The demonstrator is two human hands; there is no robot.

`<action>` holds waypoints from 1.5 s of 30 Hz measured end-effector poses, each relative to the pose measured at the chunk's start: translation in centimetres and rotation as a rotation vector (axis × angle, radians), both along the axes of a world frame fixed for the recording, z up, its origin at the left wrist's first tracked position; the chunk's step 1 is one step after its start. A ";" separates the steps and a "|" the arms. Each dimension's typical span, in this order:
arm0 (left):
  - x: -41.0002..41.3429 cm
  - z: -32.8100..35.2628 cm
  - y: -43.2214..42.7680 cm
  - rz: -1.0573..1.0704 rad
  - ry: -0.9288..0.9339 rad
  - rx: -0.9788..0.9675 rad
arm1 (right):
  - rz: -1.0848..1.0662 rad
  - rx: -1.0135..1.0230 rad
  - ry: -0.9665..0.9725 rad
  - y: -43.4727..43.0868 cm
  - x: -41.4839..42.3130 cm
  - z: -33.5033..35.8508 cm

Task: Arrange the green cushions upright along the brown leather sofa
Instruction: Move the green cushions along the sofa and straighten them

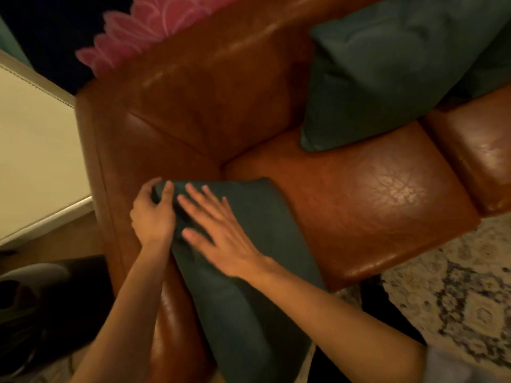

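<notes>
Across most of the view lies the brown leather sofa (359,205), its corner seat bare between two cushions. On the far right, a large green cushion (387,73) leans upright against the backrest, its lower corner touching the seat. At the near left, a second green cushion (249,286) stands against the inside of the armrest (116,175). The right hand (218,230) lies flat on its face, fingers spread and loose. The left hand (152,214) curls around the cushion's far top corner, pinching the fabric. A patterned rug (456,286) shows at the near right.
</notes>
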State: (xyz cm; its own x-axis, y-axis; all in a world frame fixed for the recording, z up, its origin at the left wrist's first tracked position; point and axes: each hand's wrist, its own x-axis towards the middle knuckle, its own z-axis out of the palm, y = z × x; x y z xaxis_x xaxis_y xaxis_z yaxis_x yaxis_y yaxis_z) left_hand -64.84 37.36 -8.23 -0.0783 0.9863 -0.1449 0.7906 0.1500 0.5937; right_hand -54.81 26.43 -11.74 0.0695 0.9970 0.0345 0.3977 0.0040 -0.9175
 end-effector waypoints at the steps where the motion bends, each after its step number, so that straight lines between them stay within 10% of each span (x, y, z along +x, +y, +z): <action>1: 0.1 0.2 0.1 -0.011 -0.005 -0.008 | -0.088 -0.071 -0.006 0.3 0.8 -0.9; 4: 0.0 0.7 0.6 -0.058 0.001 0.019 | -0.179 -0.324 -0.107 0.7 1.4 -2.9; 10: 1.6 2.8 2.4 -0.257 0.188 -0.041 | 0.069 -0.084 -0.146 -1.4 3.8 -2.4; 21: 28.2 3.3 3.2 -0.493 -0.535 -0.161 | -1.032 -0.127 0.189 -5.8 36.7 -3.9; 30: 37.0 1.5 6.8 -0.442 -0.298 0.129 | -1.019 -0.178 0.119 -1.2 50.2 -3.3; 38: 31.8 1.1 10.7 -0.277 -0.084 0.013 | -0.749 -0.121 -0.054 3.6 48.4 -3.8; 45: 38.9 1.9 7.6 -0.723 0.281 0.298 | -0.668 -0.071 -0.333 3.6 49.9 -4.1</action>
State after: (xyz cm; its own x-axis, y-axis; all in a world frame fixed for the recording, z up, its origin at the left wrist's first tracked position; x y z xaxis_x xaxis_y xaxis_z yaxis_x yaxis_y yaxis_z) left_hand -25.99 44.98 -6.36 0.5952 0.8013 0.0610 0.7565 -0.5843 0.2939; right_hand -4.90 30.07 -15.85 0.6576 0.7471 0.0968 0.5518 -0.3902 -0.7370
